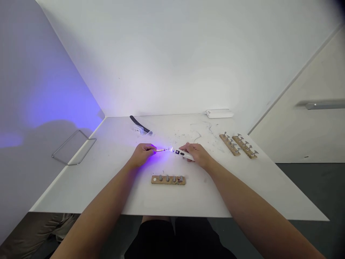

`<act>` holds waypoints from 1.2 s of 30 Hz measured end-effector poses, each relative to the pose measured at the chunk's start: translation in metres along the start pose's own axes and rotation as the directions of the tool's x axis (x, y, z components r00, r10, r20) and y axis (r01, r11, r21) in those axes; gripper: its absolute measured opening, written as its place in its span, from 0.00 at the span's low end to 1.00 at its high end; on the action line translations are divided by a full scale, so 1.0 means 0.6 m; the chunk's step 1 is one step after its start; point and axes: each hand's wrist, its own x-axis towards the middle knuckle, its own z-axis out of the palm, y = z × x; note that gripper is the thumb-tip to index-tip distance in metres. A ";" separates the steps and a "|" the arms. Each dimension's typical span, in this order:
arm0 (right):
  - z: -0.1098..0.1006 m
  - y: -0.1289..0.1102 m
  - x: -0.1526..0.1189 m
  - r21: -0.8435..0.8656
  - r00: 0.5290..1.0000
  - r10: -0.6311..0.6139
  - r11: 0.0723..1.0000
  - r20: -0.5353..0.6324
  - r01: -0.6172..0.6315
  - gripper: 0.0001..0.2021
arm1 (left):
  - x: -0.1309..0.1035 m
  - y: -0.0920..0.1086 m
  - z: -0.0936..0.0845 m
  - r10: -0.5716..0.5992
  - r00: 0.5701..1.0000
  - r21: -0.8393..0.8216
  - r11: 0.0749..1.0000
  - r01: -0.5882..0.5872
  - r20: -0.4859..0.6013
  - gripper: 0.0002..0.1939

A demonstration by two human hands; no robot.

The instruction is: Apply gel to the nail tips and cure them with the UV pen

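Observation:
My left hand [144,154] pinches a thin metallic rod [161,150] that points right. In my right hand [195,153] is a white pen-shaped lamp [184,155] with a small dark display, its front end facing the rod's tip. Violet light glows between the two tips and falls on my left hand. Nearer to me on the table lies a wooden strip [168,182] with several short metal pegs standing on it and a white round spot at its left end.
Two wooden strips [229,144] [244,146] with metal pieces lie at the right. A dark curved file [140,125] and a small clear box [138,130] are back left. A white power strip [219,113] sits by the back wall, a wire frame [74,164] at the left.

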 end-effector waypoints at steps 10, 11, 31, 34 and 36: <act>-0.002 0.006 0.001 0.049 1.000 0.004 0.999 -0.009 -0.004 0.28 | -0.008 0.006 0.001 -0.026 0.999 -0.018 0.999 0.027 0.023 0.12; -0.002 0.005 0.002 0.052 1.000 0.009 0.999 -0.001 -0.009 0.28 | -0.009 0.008 0.001 -0.028 0.999 -0.018 0.999 0.028 0.021 0.12; 0.000 0.016 0.011 0.077 1.000 0.018 0.997 -0.020 -0.016 0.27 | 0.002 -0.009 -0.001 -0.006 1.000 -0.093 0.996 0.004 -0.028 0.10; 0.004 0.019 0.013 0.098 0.997 0.023 0.995 -0.071 -0.016 0.26 | 0.003 -0.010 0.000 0.000 0.998 -0.091 0.996 -0.005 -0.056 0.10; 0.005 0.020 0.013 0.105 0.996 0.019 0.994 -0.084 -0.010 0.26 | 0.003 -0.009 0.001 -0.005 0.998 -0.084 0.996 -0.001 -0.070 0.10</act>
